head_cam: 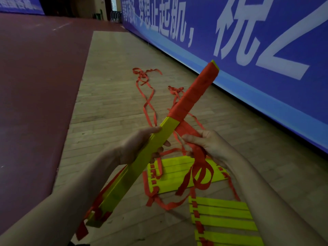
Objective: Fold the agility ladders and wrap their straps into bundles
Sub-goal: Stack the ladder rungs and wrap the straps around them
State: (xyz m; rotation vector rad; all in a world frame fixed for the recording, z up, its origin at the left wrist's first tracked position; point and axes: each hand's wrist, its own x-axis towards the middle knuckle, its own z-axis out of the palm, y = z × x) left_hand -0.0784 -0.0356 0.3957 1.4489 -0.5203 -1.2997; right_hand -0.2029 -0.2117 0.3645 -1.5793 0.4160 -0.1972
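While the left hand [134,146] grips the folded ladder [136,171] about its middle, fingers curled under the stack of yellow rungs, the head view shows the bundle held aslant in the air above the wooden floor [106,103], its far half bound in red strap [193,91] and its near half bare; the right hand [207,144] pinches the free strap just beside the last turn, and below that hand the strap droops in a slack loop [204,186]; that slack is the first worry, since a turn laid without tension would likely sit loose and let the other turns creep toward the bare end; the strap also looks half twisted where it hangs, so it may go on as a ridge rather than flat; the bare near end has only the left hand's grip to keep it together, with short red tails [95,210] dangling from it, so the rungs there could fan apart if that grip eases; beneath, a second ladder [177,173] and a third ladder [223,221] lie on the floor toward its edge along the blue banner [248,50], with loose straps [147,96] trailing away over the boards; I cannot tell whether the strap in hand runs down into that tangle, but if it does, a pull could snag and drag a ladder along.
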